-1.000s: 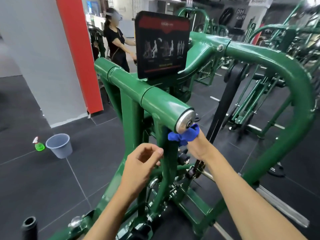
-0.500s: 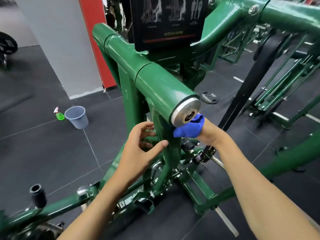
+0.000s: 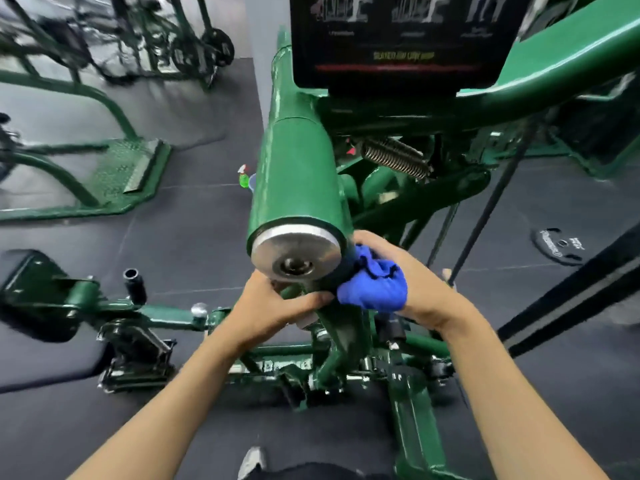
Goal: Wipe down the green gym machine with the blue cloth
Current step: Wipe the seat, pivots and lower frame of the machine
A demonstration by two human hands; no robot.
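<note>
The green gym machine (image 3: 298,174) fills the middle of the head view, its thick horizontal tube ending in a silver cap (image 3: 296,252) just in front of me. Under that cap runs a green upright post (image 3: 337,327). My left hand (image 3: 273,306) grips the post from the left, fingers wrapped around it. My right hand (image 3: 412,282) holds the bunched blue cloth (image 3: 372,289) against the right side of the post, right below the tube's end. A black instruction placard (image 3: 398,39) is mounted above the tube.
A green spray bottle (image 3: 244,178) and the edge of a bucket show on the dark floor behind the tube. A black seat pad (image 3: 38,296) sits at left, a weight plate (image 3: 559,245) lies on the floor at right, a black belt (image 3: 571,299) slants down at right. Other green machines (image 3: 86,140) stand at left.
My view dropped and swung left over the tube's end. My left hand went from open beside the post to gripping it. My right hand with the cloth stayed by the post under the cap.
</note>
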